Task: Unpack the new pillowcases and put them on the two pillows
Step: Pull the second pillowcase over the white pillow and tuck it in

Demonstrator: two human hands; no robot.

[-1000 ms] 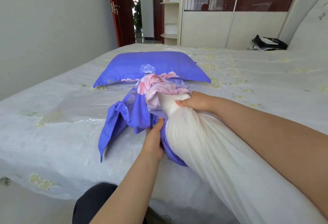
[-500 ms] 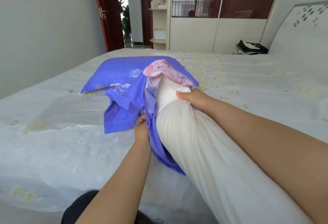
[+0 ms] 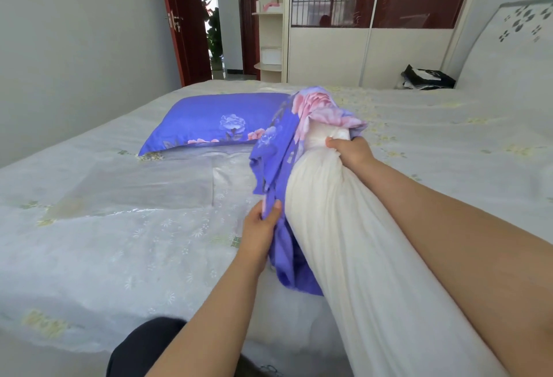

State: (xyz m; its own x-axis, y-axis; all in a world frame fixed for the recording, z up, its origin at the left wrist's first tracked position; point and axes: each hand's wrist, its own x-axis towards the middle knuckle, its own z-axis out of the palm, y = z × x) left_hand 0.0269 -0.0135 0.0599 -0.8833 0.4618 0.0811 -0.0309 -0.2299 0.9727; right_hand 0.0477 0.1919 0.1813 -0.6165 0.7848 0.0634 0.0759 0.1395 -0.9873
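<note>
Now left hand (image 3: 259, 228) pinching limp pillowcase (image 3: 279, 161) hem, right hand (image 3: 351, 152) squeezing soft pillow (image 3: 344, 227) end; best gripped there.

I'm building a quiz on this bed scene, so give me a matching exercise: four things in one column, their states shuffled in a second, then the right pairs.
Things:
1. left hand
2. right hand
3. covered pillow
4. black bag

States:
A. lies flat on the bed
B. grips the white pillow
C. sits by the headboard
D. pinches the blue pillowcase

Pairs: 1-D, 2-B, 3-A, 4-C
</note>
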